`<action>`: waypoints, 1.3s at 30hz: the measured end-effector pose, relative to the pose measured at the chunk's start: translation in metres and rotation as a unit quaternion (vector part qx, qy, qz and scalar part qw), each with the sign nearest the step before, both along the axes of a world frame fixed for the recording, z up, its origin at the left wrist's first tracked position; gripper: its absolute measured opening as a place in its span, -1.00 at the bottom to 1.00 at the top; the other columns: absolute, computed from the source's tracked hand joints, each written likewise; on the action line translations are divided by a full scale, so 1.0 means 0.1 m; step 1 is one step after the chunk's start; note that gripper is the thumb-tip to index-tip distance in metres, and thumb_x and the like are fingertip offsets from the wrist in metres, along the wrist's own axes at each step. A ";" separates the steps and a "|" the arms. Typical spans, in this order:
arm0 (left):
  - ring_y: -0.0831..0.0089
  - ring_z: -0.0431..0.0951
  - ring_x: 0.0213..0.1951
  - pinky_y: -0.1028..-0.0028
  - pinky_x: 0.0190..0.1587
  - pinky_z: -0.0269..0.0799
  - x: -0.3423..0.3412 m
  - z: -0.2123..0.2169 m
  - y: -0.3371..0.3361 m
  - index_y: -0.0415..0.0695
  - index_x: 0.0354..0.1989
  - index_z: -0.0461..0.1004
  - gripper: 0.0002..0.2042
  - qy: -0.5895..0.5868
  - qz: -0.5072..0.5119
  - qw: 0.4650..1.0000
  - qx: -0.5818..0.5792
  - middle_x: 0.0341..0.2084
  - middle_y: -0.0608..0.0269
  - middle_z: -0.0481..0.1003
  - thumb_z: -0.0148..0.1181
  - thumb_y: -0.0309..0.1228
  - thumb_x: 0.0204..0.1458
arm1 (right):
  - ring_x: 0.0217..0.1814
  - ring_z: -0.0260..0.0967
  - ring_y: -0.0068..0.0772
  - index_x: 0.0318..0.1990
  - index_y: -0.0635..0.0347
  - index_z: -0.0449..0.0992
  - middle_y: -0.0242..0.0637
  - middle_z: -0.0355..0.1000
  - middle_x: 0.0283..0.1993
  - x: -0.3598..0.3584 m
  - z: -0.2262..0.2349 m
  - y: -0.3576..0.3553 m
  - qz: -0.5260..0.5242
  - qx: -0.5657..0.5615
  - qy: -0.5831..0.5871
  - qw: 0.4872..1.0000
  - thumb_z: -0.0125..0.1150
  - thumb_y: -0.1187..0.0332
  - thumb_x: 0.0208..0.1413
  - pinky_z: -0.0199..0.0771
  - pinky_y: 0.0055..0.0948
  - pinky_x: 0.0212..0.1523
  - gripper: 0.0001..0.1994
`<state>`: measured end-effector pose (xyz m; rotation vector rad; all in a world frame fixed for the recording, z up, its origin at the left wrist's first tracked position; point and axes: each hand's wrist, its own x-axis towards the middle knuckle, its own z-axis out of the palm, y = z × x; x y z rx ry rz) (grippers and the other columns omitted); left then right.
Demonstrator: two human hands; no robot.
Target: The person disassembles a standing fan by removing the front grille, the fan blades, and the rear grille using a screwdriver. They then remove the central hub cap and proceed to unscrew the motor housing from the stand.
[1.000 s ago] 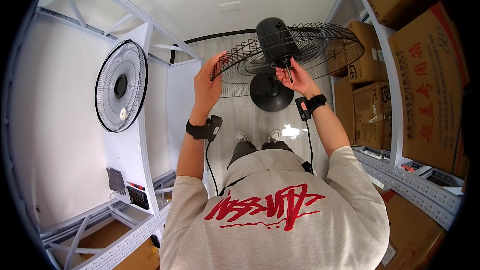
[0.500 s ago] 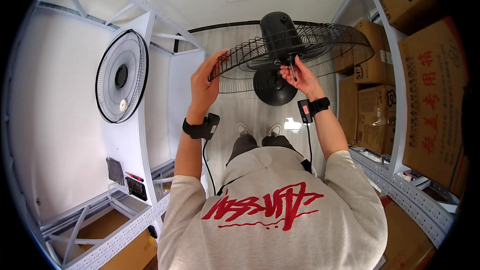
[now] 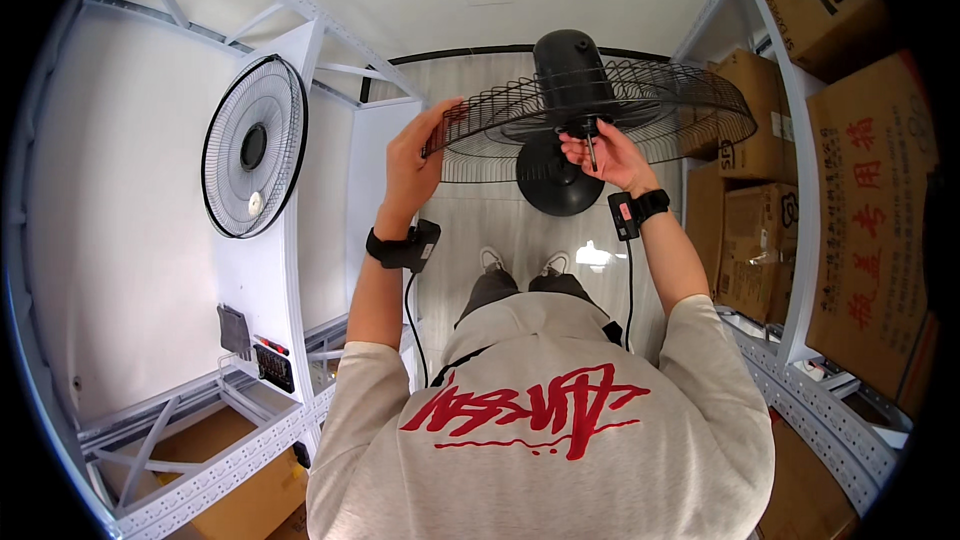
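In front of me stands a black fan; its motor housing [image 3: 572, 68] is tilted and its round base [image 3: 560, 192] rests on the floor. The wire rear grille [image 3: 700, 105] spreads round the motor, seen nearly edge-on. My left hand [image 3: 412, 158] is closed on the grille's left rim, its fingers partly behind the wires. At the motor's front, a bare metal shaft [image 3: 591, 152] points toward me. My right hand [image 3: 622, 158] pinches round the shaft's base, thumb on one side and fingers on the other. Its fingertips partly hide a dark part there.
On the white shelf [image 3: 262, 285] at left lies the front grille [image 3: 275, 100] with a small white round piece [image 3: 256, 204] on it. A black bit case [image 3: 274, 368] and a red screwdriver [image 3: 270, 345] lie nearer. Cardboard boxes [image 3: 860, 210] fill the right rack.
The view has shifted slightly, moving the scene a little right and down. Both hands keep their places on the fan, and the right thumb and fingers stay round the shaft's base.
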<state>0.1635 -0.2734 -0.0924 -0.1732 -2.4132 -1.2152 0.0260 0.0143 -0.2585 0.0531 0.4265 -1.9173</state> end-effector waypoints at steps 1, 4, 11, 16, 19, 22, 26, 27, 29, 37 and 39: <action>0.17 0.60 -0.06 0.48 0.00 0.43 0.00 -0.01 -0.01 -0.19 0.11 0.46 -0.34 0.004 -0.003 1.000 -0.005 -0.11 0.04 0.57 -0.13 -0.89 -0.26 | 0.00 0.51 -0.19 0.12 0.53 0.37 0.02 0.48 0.02 -0.01 -0.05 0.02 -0.001 0.002 0.000 1.000 0.00 0.02 0.33 0.57 -0.40 -0.13 -0.42; 0.19 0.60 -0.05 0.49 0.01 0.43 0.00 -0.01 -0.02 -0.19 0.11 0.46 -0.34 0.010 -0.005 1.000 -0.012 -0.10 0.04 0.57 -0.13 -0.89 -0.25 | -0.05 0.52 -0.20 0.09 0.51 0.38 0.00 0.49 -0.01 -0.04 -0.20 0.06 -0.004 0.014 0.004 1.000 0.02 0.04 0.32 0.58 -0.38 -0.14 -0.44; 0.21 0.60 -0.01 0.47 0.04 0.44 0.03 -0.03 -0.05 -0.19 0.10 0.48 -0.39 -0.007 0.007 1.000 0.008 -0.07 0.04 0.57 -0.11 -0.88 -0.20 | -0.13 0.54 -0.22 0.02 0.44 0.45 -0.05 0.52 -0.08 -0.04 -0.22 0.06 -0.025 0.079 0.021 0.996 0.03 0.05 0.32 0.61 -0.35 -0.15 -0.51; 0.21 0.60 -0.02 0.45 0.04 0.45 0.03 0.01 -0.03 -0.20 0.10 0.47 -0.46 -0.011 0.004 1.000 0.006 -0.05 0.05 0.57 -0.06 -0.86 -0.10 | -0.19 0.55 -0.26 -0.03 0.38 0.49 -0.10 0.55 -0.14 -0.04 -0.18 0.07 -0.027 0.065 0.029 0.997 0.07 0.07 0.31 0.61 -0.34 -0.16 -0.56; 0.16 0.59 -0.01 0.35 0.03 0.46 0.02 0.05 0.00 -0.16 0.14 0.44 -0.49 0.011 0.023 0.999 -0.035 -0.01 0.08 0.55 -0.02 -0.79 -0.03 | -0.20 0.54 -0.30 -0.03 0.35 0.49 -0.12 0.55 -0.15 -0.03 -0.15 0.04 -0.038 0.095 0.043 0.994 0.05 0.07 0.32 0.61 -0.36 -0.17 -0.57; 0.10 0.54 0.02 0.21 0.06 0.44 0.01 0.03 0.13 -0.13 0.14 0.44 -0.56 0.167 0.109 0.974 -0.108 0.02 0.09 0.51 0.13 -0.57 0.00 | -0.21 0.54 -0.35 -0.03 0.35 0.50 -0.14 0.55 -0.15 -0.02 -0.04 0.03 -0.031 0.071 0.072 0.994 0.04 0.06 0.33 0.59 -0.40 -0.17 -0.57; 0.13 0.46 0.02 0.15 0.04 0.37 0.37 -0.01 0.37 -0.04 0.03 0.43 -0.55 0.352 0.048 0.892 -0.280 -0.02 0.13 0.39 0.30 -0.24 -0.07 | -0.17 0.53 -0.41 0.02 0.38 0.47 -0.18 0.55 -0.15 -0.09 -0.11 0.06 0.047 0.055 0.088 0.993 0.01 0.05 0.34 0.57 -0.44 -0.15 -0.53; 0.14 0.43 0.00 0.16 0.01 0.37 0.45 0.03 0.44 0.00 -0.01 0.42 -0.55 0.332 -0.022 0.879 -0.341 -0.04 0.16 0.37 0.32 -0.19 -0.10 | -0.16 0.53 -0.42 0.04 0.40 0.46 -0.19 0.55 -0.14 -0.10 -0.11 0.07 0.056 0.061 0.096 0.992 0.00 0.04 0.35 0.56 -0.45 -0.14 -0.51; 0.16 0.40 -0.01 0.21 -0.04 0.38 0.44 0.07 0.59 0.05 -0.02 0.38 -0.53 0.317 -0.073 0.851 -0.412 -0.03 0.18 0.33 0.35 -0.18 -0.13 | -0.14 0.52 -0.44 0.08 0.41 0.44 -0.20 0.55 -0.13 -0.09 -0.12 0.09 0.056 0.069 0.103 0.991 -0.03 0.03 0.36 0.55 -0.46 -0.13 -0.49; 0.22 0.54 -0.17 0.23 -0.10 0.41 -0.13 0.63 0.39 0.01 0.08 0.48 -0.61 0.163 0.076 0.952 -0.249 -0.18 0.21 0.55 0.31 -0.40 0.02 | -0.12 0.53 -0.48 0.09 0.32 0.46 -0.24 0.56 -0.11 0.09 0.11 0.22 0.021 0.118 0.162 0.979 0.04 0.01 0.32 0.55 -0.48 -0.06 -0.50; 0.23 0.59 -0.19 0.38 -0.10 0.46 -0.15 0.51 0.28 -0.13 0.03 0.50 -0.73 -0.017 0.023 0.986 -0.163 -0.27 0.08 0.57 0.14 -0.56 0.14 | -0.14 0.53 -0.50 0.06 0.29 0.48 -0.26 0.56 -0.13 0.15 -0.03 0.36 0.056 0.242 0.187 0.950 0.14 -0.03 0.25 0.56 -0.50 -0.07 -0.49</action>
